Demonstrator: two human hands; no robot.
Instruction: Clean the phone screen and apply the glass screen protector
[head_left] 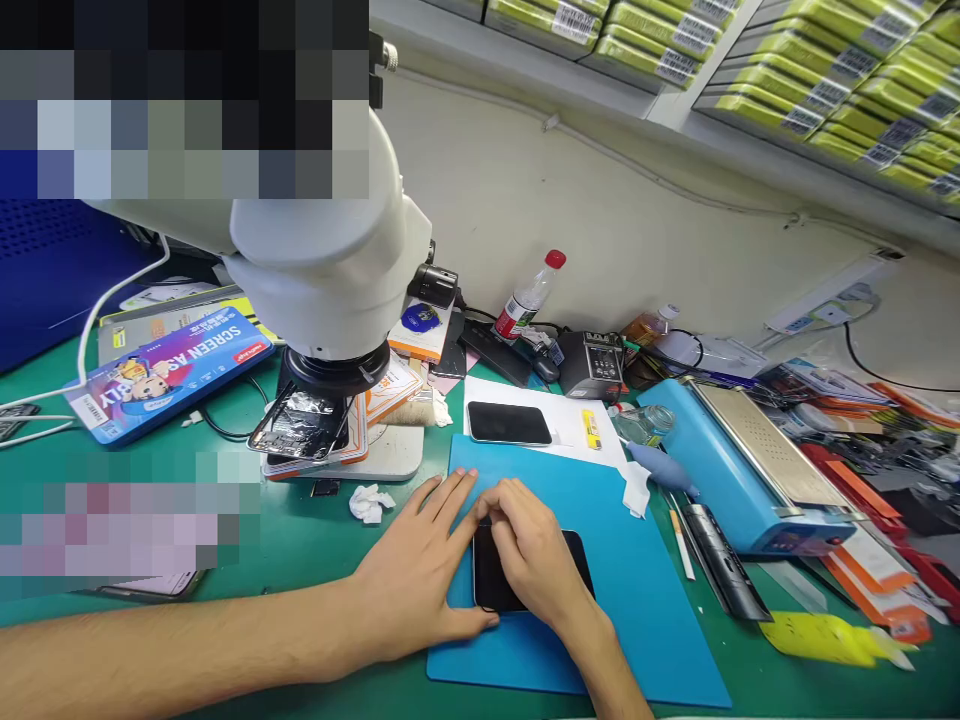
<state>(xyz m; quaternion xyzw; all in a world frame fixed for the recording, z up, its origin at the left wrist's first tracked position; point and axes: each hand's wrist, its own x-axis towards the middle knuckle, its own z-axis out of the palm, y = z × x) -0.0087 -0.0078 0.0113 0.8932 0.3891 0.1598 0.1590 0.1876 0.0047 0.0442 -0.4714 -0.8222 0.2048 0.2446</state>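
Observation:
A black-screened smartphone (491,572) lies face up on the blue mat (622,620), partly hidden by my hands. My left hand (420,565) rests flat with fingers spread at the phone's left side, its thumb by the lower left corner. Curled over the phone, my right hand (531,545) has its fingers bent together near the upper left corner. Whatever those fingers may hold is hidden. Beyond the mat, a second dark phone (510,423) lies on white paper (566,440), beside a small yellow item (592,428).
A white microscope (322,260) stands at the left over opened phone parts (304,425). Crumpled tissue (370,504) lies left of the mat. On the right are a blue machine with a metal plate (720,470), a blower bulb (660,468), a black tool (724,560) and a yellow bottle (821,638).

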